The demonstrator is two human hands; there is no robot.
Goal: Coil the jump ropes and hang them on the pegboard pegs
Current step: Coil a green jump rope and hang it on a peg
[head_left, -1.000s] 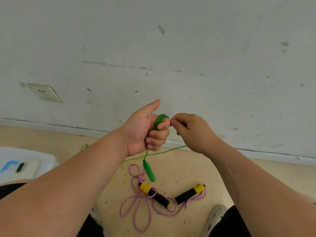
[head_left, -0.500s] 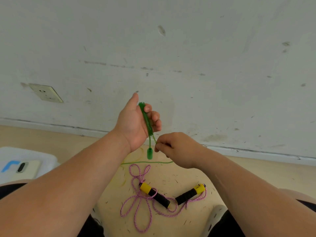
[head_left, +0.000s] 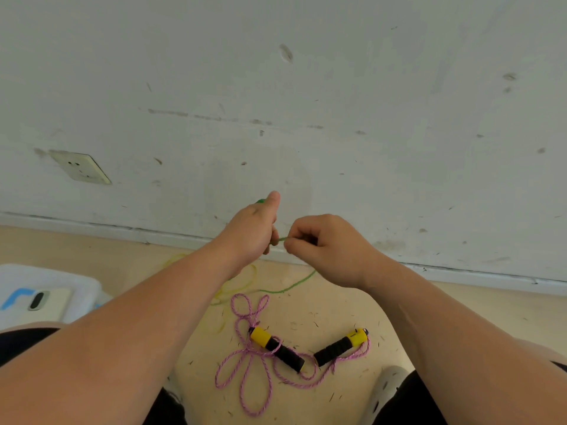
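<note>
Head view, and we're mid-coil on the green jump rope [head_left: 294, 285]! The left hand [head_left: 250, 230] has its grip curled round a bundle of it, thumb up, with a green tip peeping out on top. How many loops sit inside the fist is hidden, probably several. The right hand [head_left: 326, 246] pinches the strand taut just beside the left fist, and the loose tail trails down to the floor [head_left: 322, 308] near the wall. By my read that rope is partly wound, not finished. The pink jump rope [head_left: 245, 361] with yellow-and-black handles lies uncoiled on the near floor, untouched. A thin yellow rope [head_left: 254, 277] lies just beyond it. No pegboard in sight, so all the hanging is to come.
</note>
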